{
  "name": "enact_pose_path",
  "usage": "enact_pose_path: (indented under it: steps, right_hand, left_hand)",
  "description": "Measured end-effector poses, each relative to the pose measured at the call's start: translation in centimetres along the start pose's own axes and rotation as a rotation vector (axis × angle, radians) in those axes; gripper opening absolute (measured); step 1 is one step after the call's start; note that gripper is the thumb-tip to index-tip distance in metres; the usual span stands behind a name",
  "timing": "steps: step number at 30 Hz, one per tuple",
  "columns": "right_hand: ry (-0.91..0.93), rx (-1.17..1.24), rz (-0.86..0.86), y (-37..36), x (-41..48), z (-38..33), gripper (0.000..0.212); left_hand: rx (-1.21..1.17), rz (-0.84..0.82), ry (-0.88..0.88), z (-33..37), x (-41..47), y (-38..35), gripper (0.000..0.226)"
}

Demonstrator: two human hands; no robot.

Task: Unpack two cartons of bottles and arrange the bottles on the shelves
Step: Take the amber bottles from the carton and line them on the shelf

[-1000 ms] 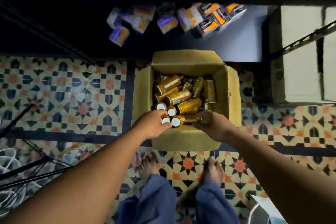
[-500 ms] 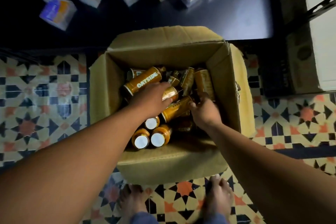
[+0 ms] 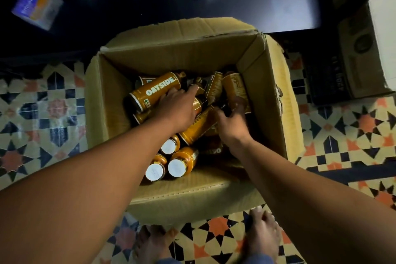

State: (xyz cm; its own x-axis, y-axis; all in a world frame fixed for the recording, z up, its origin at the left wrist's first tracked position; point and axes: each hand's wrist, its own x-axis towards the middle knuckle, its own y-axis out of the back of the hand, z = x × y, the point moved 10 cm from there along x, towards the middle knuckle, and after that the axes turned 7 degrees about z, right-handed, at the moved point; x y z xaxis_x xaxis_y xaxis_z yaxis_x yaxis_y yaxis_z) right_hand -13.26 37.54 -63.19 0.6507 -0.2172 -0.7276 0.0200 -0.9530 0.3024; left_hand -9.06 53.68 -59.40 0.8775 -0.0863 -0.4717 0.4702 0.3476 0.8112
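Note:
An open cardboard carton (image 3: 171, 58) stands on the tiled floor below me, holding several orange-brown bottles lying jumbled. One bottle (image 3: 156, 92) shows the word OATSIDE; three others (image 3: 175, 168) point their white caps toward me. My left hand (image 3: 177, 111) lies over the middle of the pile, its fingers stretched out beside the OATSIDE bottle and touching the bottles under it. My right hand (image 3: 232, 122) is deeper at the right side, fingers curled round the top of a dark bottle (image 3: 239, 100). Both forearms hide part of the pile.
A low dark shelf (image 3: 267, 2) runs just beyond the carton, with several wrapped purple and orange packs (image 3: 36, 6) on its left part. A second brown carton (image 3: 360, 53) sits at the right under a white unit. My bare feet (image 3: 263, 236) stand at the carton's near flap.
I have leaned down closer to the carton. Both hands moved from its near edge into the pile, the left over the middle bottles, the right onto a bottle at the right.

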Motion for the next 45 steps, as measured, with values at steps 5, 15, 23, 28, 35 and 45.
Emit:
enact_pose_path:
  steps: [5, 15, 23, 28, 35, 45]
  right_hand:
    - [0.008, 0.099, -0.054, -1.1, -0.1, -0.3, 0.074]
    - [0.312, 0.005, -0.089, -0.3, -1.5, -3.7, 0.054]
    - [0.313, 0.000, -0.104, -0.4, -1.4, -3.5, 0.052]
    - [0.199, 0.111, -0.134, -0.2, -0.9, -2.4, 0.051]
    - [0.301, 0.057, -0.095, 1.2, -1.6, -3.4, 0.052]
    - [0.412, -0.020, -0.127, -0.2, -3.3, -4.8, 0.049]
  left_hand:
    - [-0.090, -0.064, 0.023, 0.0, 0.0, 0.1, 0.087]
    - [-0.229, -0.007, 0.011, -0.8, -0.7, 2.9, 0.096]
    - [-0.172, -0.016, -0.029, -1.1, -2.2, 1.6, 0.046]
    - [-0.208, -0.042, 0.033, -1.9, -1.5, 0.0, 0.082]
    - [-0.278, -0.016, 0.025, -2.3, -2.2, 1.3, 0.098]
    - [-0.383, 0.007, 0.005, -2.4, -3.5, 3.4, 0.080]
